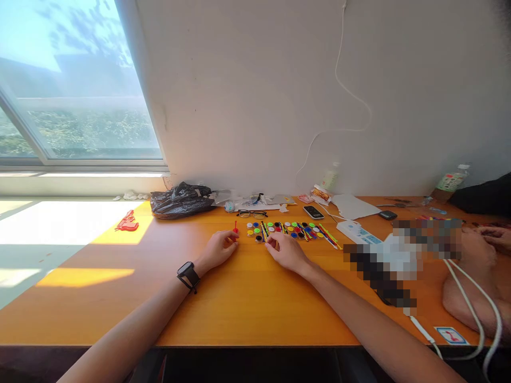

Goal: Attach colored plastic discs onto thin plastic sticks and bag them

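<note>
At the middle of the wooden table, my left hand is closed on a small red plastic piece with a thin upright stem. The fingers hide its lower part. My right hand has thumb and fingertips pinched together, low over the table; whatever they may hold is too small to make out. Just beyond those fingertips are rows of small coloured discs in white, yellow, blue, green, red and black. Thin coloured plastic sticks lie among them and at their right end.
Eyeglasses, a black plastic bag and a dark phone-like device lie farther back. A red plastic piece rests at left. To the right are a white power strip, cables and another person's arm.
</note>
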`<act>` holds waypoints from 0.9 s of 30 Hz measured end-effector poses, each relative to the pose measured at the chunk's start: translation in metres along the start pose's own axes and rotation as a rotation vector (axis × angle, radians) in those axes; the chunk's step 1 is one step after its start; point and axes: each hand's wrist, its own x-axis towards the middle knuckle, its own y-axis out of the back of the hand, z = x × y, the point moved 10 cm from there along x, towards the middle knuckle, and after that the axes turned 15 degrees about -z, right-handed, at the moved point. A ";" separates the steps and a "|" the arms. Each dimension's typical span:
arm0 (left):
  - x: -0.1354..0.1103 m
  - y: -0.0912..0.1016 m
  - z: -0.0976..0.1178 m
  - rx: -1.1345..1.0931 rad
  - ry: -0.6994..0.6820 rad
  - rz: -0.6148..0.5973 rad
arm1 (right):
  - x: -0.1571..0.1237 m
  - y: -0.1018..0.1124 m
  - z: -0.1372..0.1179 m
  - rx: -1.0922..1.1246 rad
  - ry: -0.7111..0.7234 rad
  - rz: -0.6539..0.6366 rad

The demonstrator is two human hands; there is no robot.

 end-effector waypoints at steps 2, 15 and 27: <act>0.001 -0.002 0.000 0.011 -0.012 -0.008 | 0.000 -0.001 -0.002 0.004 0.024 -0.006; 0.001 -0.001 -0.001 0.058 -0.004 -0.008 | 0.001 -0.014 -0.004 0.006 0.053 -0.071; -0.009 0.010 0.011 0.115 0.039 0.097 | 0.001 -0.009 0.002 -0.001 0.032 0.004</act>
